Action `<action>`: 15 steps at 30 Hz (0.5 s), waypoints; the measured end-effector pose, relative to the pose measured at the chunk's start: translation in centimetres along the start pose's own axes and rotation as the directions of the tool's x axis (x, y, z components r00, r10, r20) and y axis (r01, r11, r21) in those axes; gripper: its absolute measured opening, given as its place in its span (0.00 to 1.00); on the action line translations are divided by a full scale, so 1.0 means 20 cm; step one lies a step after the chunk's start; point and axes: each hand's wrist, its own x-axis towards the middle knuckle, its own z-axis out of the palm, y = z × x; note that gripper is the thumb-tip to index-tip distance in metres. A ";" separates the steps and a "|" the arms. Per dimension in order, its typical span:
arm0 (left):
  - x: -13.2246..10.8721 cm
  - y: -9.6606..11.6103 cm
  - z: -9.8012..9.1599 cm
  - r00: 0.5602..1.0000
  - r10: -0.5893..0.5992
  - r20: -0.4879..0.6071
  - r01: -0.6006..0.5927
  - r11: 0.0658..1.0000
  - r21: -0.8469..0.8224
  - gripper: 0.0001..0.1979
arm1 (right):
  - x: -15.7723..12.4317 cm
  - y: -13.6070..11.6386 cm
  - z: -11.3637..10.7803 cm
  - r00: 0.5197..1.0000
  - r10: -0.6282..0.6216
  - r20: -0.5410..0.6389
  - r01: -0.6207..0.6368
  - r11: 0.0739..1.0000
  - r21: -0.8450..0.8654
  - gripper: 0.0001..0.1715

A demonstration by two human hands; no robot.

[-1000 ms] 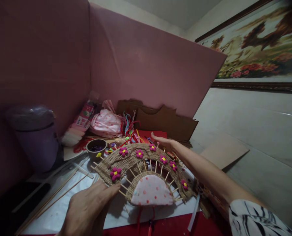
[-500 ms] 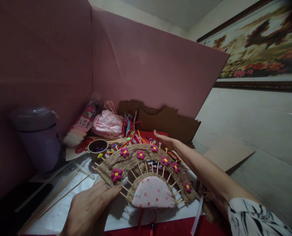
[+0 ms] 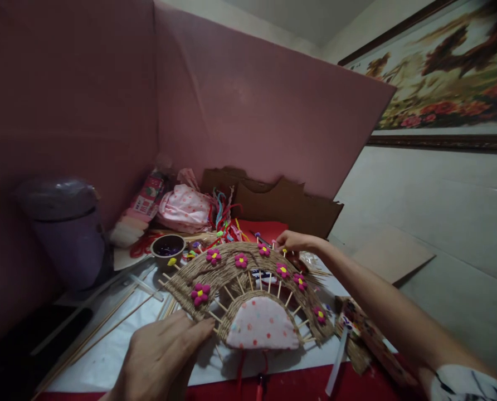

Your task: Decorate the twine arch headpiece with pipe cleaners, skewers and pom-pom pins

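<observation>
A fan-shaped woven twine piece (image 3: 232, 273) on wooden skewers lies in front of me, dotted with pink clay flowers. A spotted pink fabric half-circle (image 3: 262, 329) fills its lower middle. My left hand (image 3: 160, 356) rests flat on the fan's lower left edge, fingers stretched out. My right hand (image 3: 295, 241) reaches over the fan's far rim, its fingers curled together at a small-tipped skewer near a pink flower (image 3: 264, 250). What the fingers pinch, if anything, is too small to name.
A small dark bowl (image 3: 167, 245) sits behind the fan. Pink cloth (image 3: 184, 209), coloured strings, cardboard pieces (image 3: 284, 203) and red paper pile up at the back. A lidded purple bin (image 3: 64, 228) stands left. Long skewers (image 3: 106, 328) lie on white paper. Pink boards wall the corner.
My right hand has dropped from open, palm raised behind the fan, to fingers curled at the fan's far rim. My left hand stayed on the fan.
</observation>
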 end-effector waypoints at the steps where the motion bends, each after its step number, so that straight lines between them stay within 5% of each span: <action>1: 0.00 0.00 0.01 1.000 0.012 -0.009 -0.012 1.000 -0.016 0.11 | 0.00 0.01 0.02 1.000 0.018 0.003 -0.018 0.999 -0.036 0.05; 8: -0.01 0.02 0.02 1.000 0.013 -0.020 -0.014 0.999 -0.047 0.13 | 0.06 0.03 0.07 0.999 0.014 -0.032 -0.019 0.985 -0.174 0.05; 15: -0.02 0.01 0.02 1.000 0.016 -0.026 -0.018 0.998 -0.060 0.14 | 0.09 0.04 0.08 0.997 -0.029 0.065 0.042 0.977 -0.210 0.08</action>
